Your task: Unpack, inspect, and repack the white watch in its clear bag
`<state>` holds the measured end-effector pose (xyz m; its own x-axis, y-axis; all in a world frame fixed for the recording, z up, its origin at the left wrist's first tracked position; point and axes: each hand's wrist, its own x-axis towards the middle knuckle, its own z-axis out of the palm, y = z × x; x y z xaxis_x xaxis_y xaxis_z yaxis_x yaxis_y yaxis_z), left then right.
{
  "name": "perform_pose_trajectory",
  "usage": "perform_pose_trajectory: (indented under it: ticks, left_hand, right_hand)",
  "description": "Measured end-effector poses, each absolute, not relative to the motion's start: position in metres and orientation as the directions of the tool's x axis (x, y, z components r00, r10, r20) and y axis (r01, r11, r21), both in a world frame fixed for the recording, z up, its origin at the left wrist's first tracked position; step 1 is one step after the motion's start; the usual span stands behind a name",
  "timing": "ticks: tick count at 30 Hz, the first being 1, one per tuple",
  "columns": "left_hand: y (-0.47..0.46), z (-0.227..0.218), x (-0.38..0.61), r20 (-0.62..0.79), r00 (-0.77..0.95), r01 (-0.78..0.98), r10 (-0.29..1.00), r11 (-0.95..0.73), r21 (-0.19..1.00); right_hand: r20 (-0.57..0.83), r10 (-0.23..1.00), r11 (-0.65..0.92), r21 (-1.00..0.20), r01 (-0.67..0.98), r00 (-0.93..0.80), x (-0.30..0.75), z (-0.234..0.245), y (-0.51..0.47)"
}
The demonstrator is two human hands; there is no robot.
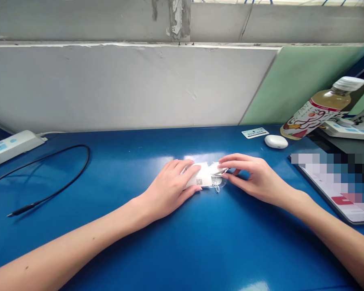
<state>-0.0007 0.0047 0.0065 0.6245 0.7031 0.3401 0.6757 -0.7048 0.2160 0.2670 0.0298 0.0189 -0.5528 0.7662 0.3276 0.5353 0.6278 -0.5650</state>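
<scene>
A small clear plastic packet [223, 182] lies on the blue table, with a white card [205, 180] bearing a square printed code in it or on it; I cannot tell which. My left hand [171, 182] grips the card's left end, thumb along the near edge and fingers over the top. At the right end, my right hand [250, 173] pinches the packet between thumb and fingers, by a white flap-like part [215, 169]. A short bead chain [216, 187] hangs out on the near side. Glare and my fingers hide part of the packet.
A black cable [86, 161] and a white power strip [15, 147] lie at left. On the right are a white earbud case [276, 141], a printed card [255, 133], a drink bottle [318, 111] and a tablet-like device [330, 194]. A wall [133, 89] bounds the table's back.
</scene>
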Motion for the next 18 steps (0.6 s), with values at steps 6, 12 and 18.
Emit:
perform_pose_trajectory:
  ticks: [6,12,18]
  left_hand:
    - [0.004,0.005,-0.001,0.345,0.612,0.679,0.711,-0.697,0.231]
    - [0.004,0.005,0.000,0.340,0.610,0.678,0.716,-0.694,0.243]
    - [0.004,0.004,-0.001,0.354,0.598,0.670,0.719,-0.691,0.270]
  right_hand:
    - [0.362,0.723,0.681,-0.519,0.518,-0.588,0.260,0.015,0.026]
    - [0.323,0.717,0.697,-0.306,0.649,-0.618,0.276,0.025,0.030]
    - [0.256,0.612,0.791,-0.180,0.585,-0.748,0.271,0.029,0.021]
